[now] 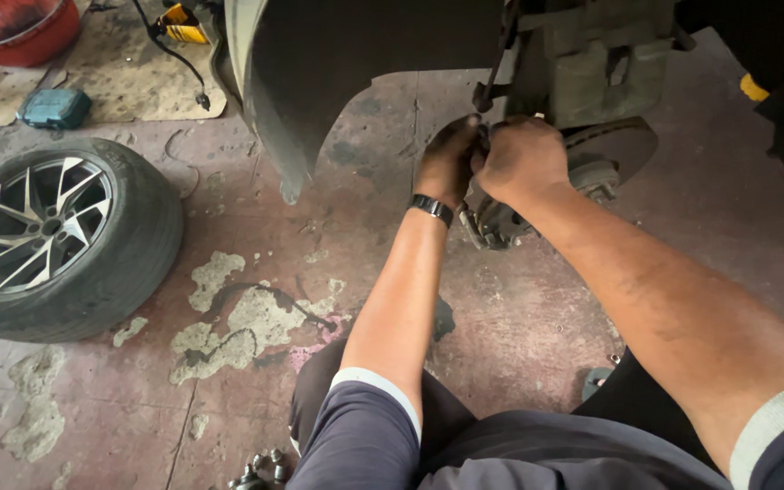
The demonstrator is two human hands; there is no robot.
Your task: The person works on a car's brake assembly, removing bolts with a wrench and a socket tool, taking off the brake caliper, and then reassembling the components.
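Both my hands reach into a car's wheel well at the bare wheel hub. My left hand (447, 161), with a dark band on the wrist, grips something small at the edge of the brake disc (623, 143); the part itself is hidden by my fingers. My right hand (521, 160) is closed beside it, pressed against the same spot just below the grey brake caliper (592, 73). A thin dark tool or rod (498, 63) rises from between my hands. The dark fender liner (319, 82) hangs to the left.
A removed wheel with an alloy rim (47, 236) lies flat on the worn red floor at left. A teal case (54, 107), a red tub (20, 27) and a yellow tool with a cable (181, 25) sit on cardboard at the back. Loose bolts (260, 470) lie by my knee.
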